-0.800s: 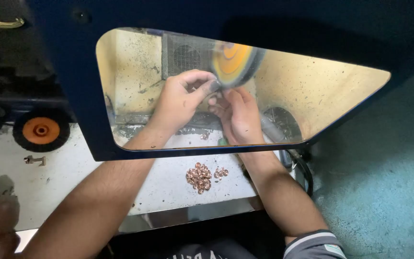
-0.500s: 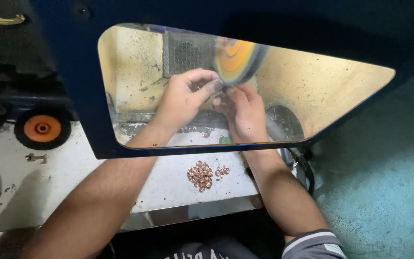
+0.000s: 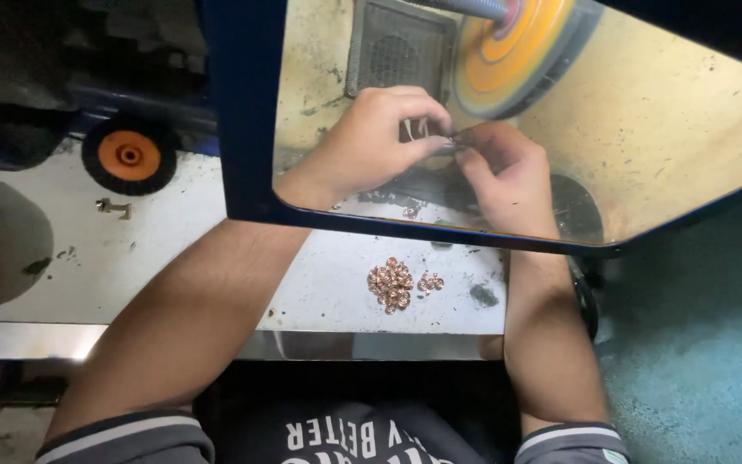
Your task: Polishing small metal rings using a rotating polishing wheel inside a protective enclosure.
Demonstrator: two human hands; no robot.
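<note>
Both hands are behind a clear shield with a dark blue frame (image 3: 242,129). My left hand (image 3: 371,142) and my right hand (image 3: 504,176) meet fingertip to fingertip, pinching a small dark metal piece (image 3: 459,139) just below an orange and yellow polishing wheel (image 3: 508,51). Whether the piece touches the wheel is unclear. A pile of small copper-coloured rings (image 3: 391,285) lies on the white bench (image 3: 173,258) between my forearms, with a few loose ones (image 3: 430,282) beside it.
A metal vent grille (image 3: 397,51) sits behind the hands inside the yellowish booth. An orange hub in a black wheel (image 3: 129,155) stands at the left on the bench, with a small metal fitting (image 3: 112,206) below it. Teal floor (image 3: 697,361) lies at the right.
The view has come closer and shifted, so the hands and wheel look larger. Both hands keep pinching the small piece under the wheel, with little movement.
</note>
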